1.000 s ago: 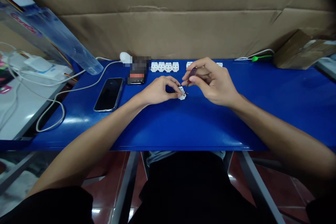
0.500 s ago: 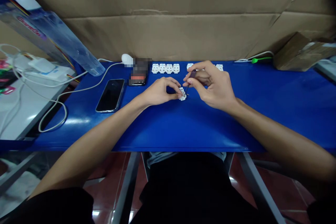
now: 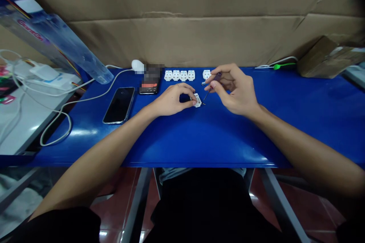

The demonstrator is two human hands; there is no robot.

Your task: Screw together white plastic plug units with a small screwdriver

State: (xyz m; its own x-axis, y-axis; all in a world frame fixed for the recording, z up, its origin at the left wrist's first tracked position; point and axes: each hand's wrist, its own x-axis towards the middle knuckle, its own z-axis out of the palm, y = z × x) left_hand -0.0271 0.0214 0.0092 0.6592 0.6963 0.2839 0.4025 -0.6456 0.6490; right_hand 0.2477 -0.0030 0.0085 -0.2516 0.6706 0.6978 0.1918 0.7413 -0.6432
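Observation:
Between the thumb and fingers of my left hand (image 3: pixel 176 100) is a small white plastic block (image 3: pixel 197 100), held down at the table. My right hand (image 3: pixel 235 89) grips a screwdriver (image 3: pixel 218 77) by its dark purple handle. The thin shaft slants down to the left, its tip just right of the block and apart from it. By that tip lies a tiny brass-coloured piece (image 3: pixel 203 103), too small to make out. Farther back, a similar white block (image 3: pixel 207 74) and a small blue-and-white piece (image 3: pixel 203 83) sit partly beside my right fingers.
A row of several white blocks (image 3: pixel 179 75) stands along the back of the blue table (image 3: pixel 176 140). Two phones, a dark one (image 3: pixel 149 79) and a nearer one (image 3: pixel 119 105), lie left, with a white cable (image 3: pixel 70 119). A cardboard box (image 3: pixel 322 59) is at the back right.
My right hand has drawn back to the right, lifting the screwdriver tip away from the white block. My left hand still holds the block in nearly the same place.

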